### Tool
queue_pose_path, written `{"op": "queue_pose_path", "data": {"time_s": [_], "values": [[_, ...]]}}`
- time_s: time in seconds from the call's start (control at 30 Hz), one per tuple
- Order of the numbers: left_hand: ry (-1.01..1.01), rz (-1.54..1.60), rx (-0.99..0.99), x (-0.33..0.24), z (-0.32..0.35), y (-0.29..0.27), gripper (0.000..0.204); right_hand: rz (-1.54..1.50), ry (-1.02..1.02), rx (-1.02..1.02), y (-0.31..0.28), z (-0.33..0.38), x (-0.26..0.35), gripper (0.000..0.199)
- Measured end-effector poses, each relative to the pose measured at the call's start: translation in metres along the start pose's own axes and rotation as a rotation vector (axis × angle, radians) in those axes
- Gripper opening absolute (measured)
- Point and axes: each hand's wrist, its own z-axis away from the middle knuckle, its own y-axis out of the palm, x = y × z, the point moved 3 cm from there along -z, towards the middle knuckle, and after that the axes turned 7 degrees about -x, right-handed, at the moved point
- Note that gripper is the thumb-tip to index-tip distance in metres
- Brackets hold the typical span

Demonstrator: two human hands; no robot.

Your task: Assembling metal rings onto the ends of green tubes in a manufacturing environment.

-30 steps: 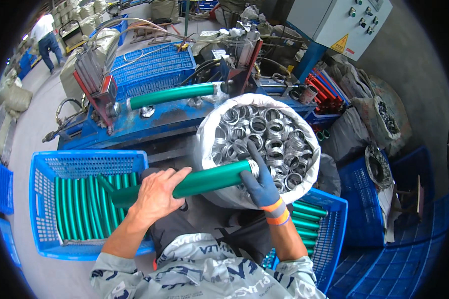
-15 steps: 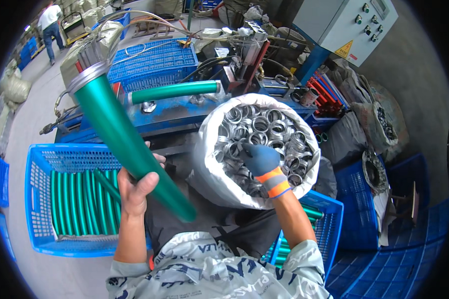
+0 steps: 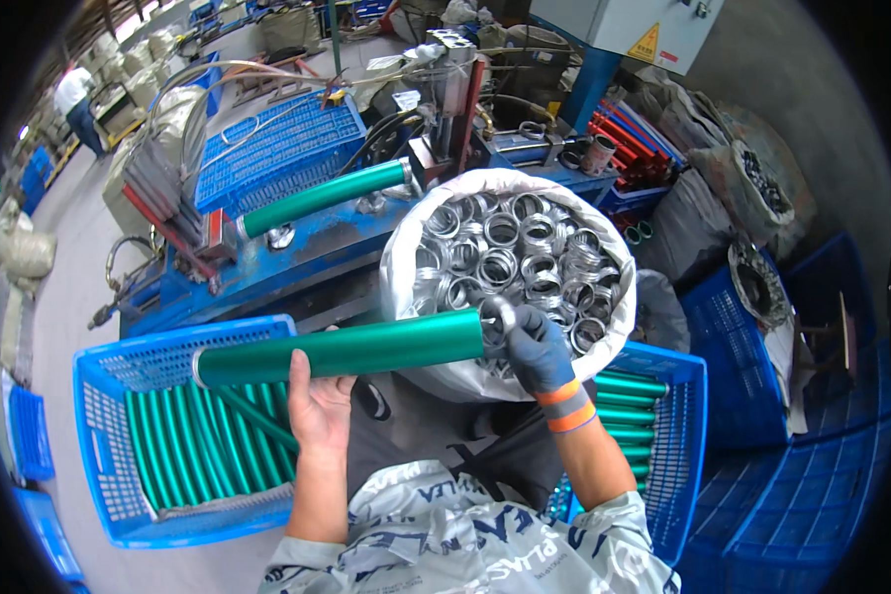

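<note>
My bare left hand (image 3: 319, 404) grips a green metal tube (image 3: 351, 348) from below and holds it level across my lap. My right hand (image 3: 537, 346), in a grey glove with orange cuff bands, pinches a silver metal ring (image 3: 496, 319) against the tube's right end. Just behind it stands a white sack (image 3: 421, 247) filled with several more silver rings. A blue crate (image 3: 109, 396) at my left holds several green tubes laid side by side. Another green tube (image 3: 327, 196) lies clamped on the blue machine (image 3: 297, 252) ahead.
A second blue crate (image 3: 675, 436) with green tubes sits at my right, with more blue crates (image 3: 792, 495) beyond it. Dark sacks of parts (image 3: 752, 188) stand at the far right, and red bars (image 3: 629, 139) lie behind the machine. A person (image 3: 74, 99) stands far off at the upper left.
My left hand has swung the green tube down from a steep upward tilt to level. My right hand came out of the ring sack with a ring and met the tube's right end.
</note>
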Motion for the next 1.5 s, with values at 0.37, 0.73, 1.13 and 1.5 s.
{"op": "queue_pose_path", "data": {"time_s": [0.37, 0.73, 1.13, 1.5], "values": [[0.113, -0.069, -0.034, -0.001, 0.003, 0.006, 0.042, 0.171, 0.006, 0.019, 0.023, 0.006, 0.016, 0.080], [0.157, 0.040, -0.078, -0.046, -0.036, -0.030, 0.061, 0.342, -0.024, 0.281, 0.067, -0.089, 0.039, 0.060], [0.157, 0.236, -0.239, -0.105, -0.049, -0.091, 0.060, 1.574, -0.579, 0.242, 0.201, -0.390, -0.075, 0.070], [0.203, 0.134, -0.362, -0.124, -0.045, -0.154, 0.053, 1.914, -0.666, 0.160, 0.203, -0.442, -0.109, 0.051]]}}
